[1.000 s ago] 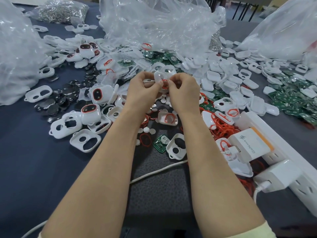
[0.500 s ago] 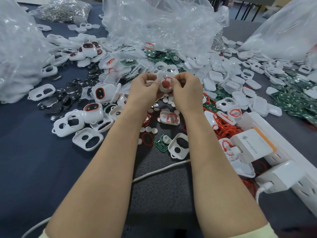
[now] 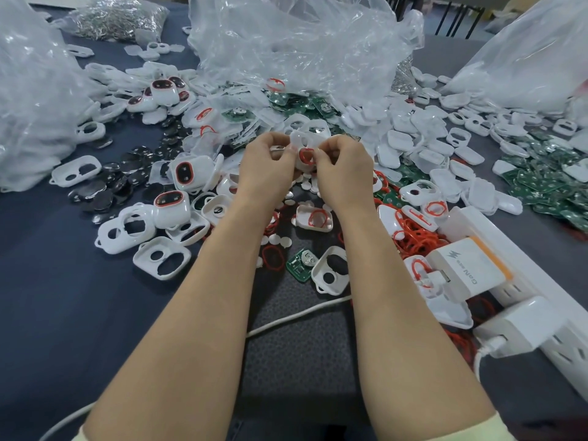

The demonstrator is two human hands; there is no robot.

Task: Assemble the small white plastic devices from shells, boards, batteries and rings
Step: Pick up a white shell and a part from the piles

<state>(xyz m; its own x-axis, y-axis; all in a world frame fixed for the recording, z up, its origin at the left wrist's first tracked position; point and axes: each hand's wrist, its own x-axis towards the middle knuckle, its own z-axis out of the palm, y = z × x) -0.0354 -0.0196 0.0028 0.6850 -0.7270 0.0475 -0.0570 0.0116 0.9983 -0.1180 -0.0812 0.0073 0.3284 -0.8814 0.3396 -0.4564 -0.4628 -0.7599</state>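
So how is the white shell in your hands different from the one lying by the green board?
The held shell is pinched between left hand and right hand, clear of the mat; the lying shell rests untouched on it. The held shell carries a red ring; the lying shell shows none, just two bare openings. Both are white plastic.

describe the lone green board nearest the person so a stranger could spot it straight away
Start at the dark mat in front of the person and look just beyond the white cable. A green board lies between a loose red ring on its left and a white two-hole shell on its right. Unlike the heaped boards farther back, it lies alone.
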